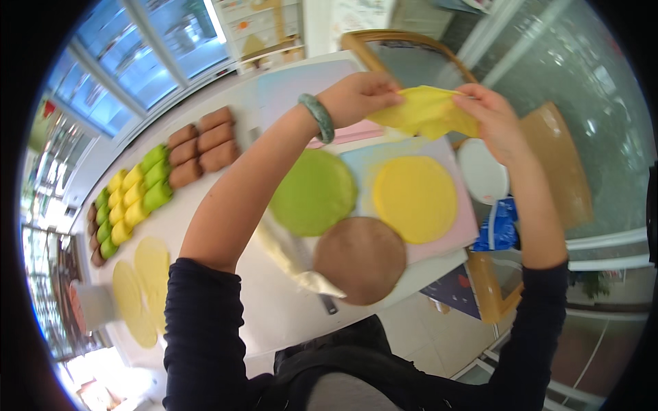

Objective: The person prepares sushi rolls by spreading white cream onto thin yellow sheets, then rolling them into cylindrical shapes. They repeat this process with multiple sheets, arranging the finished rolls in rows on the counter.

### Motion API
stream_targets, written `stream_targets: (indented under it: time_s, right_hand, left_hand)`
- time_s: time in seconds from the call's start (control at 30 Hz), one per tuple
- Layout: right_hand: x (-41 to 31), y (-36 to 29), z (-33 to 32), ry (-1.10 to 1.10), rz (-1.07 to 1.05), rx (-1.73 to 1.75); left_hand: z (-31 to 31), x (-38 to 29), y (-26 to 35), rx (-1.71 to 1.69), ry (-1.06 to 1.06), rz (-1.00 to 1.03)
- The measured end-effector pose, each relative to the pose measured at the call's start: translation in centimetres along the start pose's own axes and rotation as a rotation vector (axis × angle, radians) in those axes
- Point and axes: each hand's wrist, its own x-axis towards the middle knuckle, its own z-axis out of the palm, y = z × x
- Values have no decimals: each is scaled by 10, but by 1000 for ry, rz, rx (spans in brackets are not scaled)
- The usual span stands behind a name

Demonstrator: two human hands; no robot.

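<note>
A thin, floppy yellow sheet (426, 110) hangs gathered between my two hands above the far side of the table. My left hand (362, 97), with a green bangle at the wrist, pinches its left end. The right end is gripped by the fingers of my right hand (488, 115). Below lie stacks of thin round sheets like crepes: green (313, 192), yellow (415, 199) and brown (360, 260). A filled piping bag (285, 259) rests beside the brown stack, over a dark-handled tool (329, 304) that is mostly hidden.
Rows of brown rolls (218, 138), green rolls (157, 180) and yellow rolls (133, 195) sit at the left. Pale yellow rounds (133, 303) lie near a white tub (92, 305). A white round lid or plate (483, 171) and a blue packet (496, 226) are at the right, beside wooden-framed chairs (411, 36).
</note>
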Motion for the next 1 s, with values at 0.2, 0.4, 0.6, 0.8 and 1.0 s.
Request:
stream_targets:
  time_s: [0.2,0.4,0.6,0.8,1.0]
  right_hand:
    - [-81,-29,155,-310,191,327]
    - [-105,20,335,-586,417,443]
    - [-63,69,461,-459,188,241]
    - [-47,91,491,-391,-228,-78]
    - [-74,155,513,-482,-301,-401]
  left_hand:
    - [-69,-213,37,216,-205,-145]
    - [-96,-433,12,-105,-12,-332]
    - [-136,-514,-38,-81,157,-588]
    - [-150,-541,-72,445,374,-161]
    - [-81,-567,-146,582,287,-316]
